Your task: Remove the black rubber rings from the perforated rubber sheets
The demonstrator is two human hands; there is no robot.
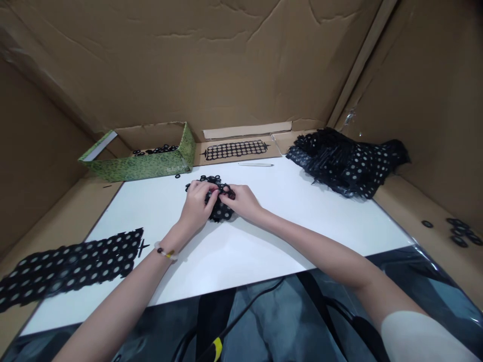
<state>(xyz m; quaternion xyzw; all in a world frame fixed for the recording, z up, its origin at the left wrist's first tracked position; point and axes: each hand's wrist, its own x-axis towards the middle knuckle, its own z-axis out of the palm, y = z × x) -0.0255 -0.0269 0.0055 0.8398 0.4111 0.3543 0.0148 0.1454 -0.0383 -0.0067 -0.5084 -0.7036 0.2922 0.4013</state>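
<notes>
A black rubber sheet full of round holes (218,200) lies bunched up in the middle of the white tabletop (264,236). My left hand (196,202) and my right hand (243,200) meet on top of it. Both hands have their fingers curled and pinch the sheet near its upper edge. A few loose black rings (209,179) lie just beyond my fingers. A pale bead bracelet sits on my left wrist (165,252).
A green box (151,163) with black rings stands at the back left. A flat punched sheet (236,149) and a white pen (255,164) lie behind. A heap of punched sheets (349,161) sits right, another sheet (68,266) front left. Loose rings (458,231) lie far right.
</notes>
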